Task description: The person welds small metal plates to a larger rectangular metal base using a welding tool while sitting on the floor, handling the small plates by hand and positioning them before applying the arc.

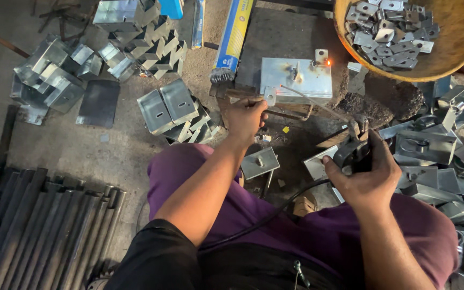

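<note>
2 hands: left hand (246, 115) on small tab (269, 95), right hand (363, 172) grips holder (353, 153).

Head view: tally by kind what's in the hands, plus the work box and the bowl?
Electrode holder: 1, in right hand
Small metal tab: 1, pinched by left hand
Metal box with glowing spot: 1
Yellow bowl: 1
Total: 4
</note>
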